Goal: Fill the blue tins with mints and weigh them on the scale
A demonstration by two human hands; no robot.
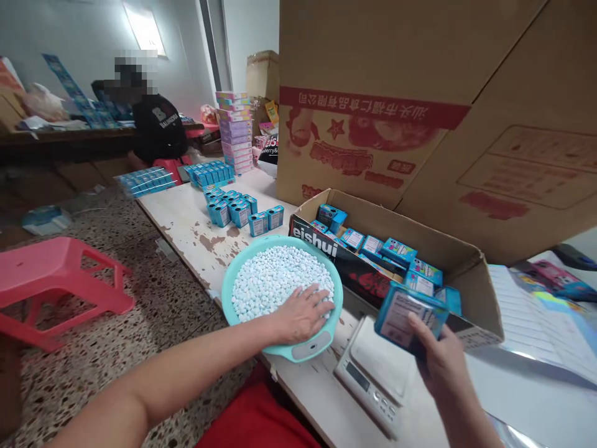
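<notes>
My left hand (305,316) lies palm down on the small white pellets (280,274), its fingers spread. They fill a round mint-green basin (228,298) standing at the table's near edge. In my right hand (441,354) is a small blue printed box (405,317), pinched between thumb and fingers. It is held above a white digital scale (373,379), whose platform it partly hides. Right behind that box, an open carton (443,239) marked "eishui" contains several similar blue boxes (398,250).
Several blue boxes (240,211) stand on the worn tabletop (186,224) beyond the basin. A stack of pink and purple boxes (237,134) rises behind. One large cardboard carton (373,74) blocks the back right. A red stool (60,267) and a seated person (158,124) are to the left.
</notes>
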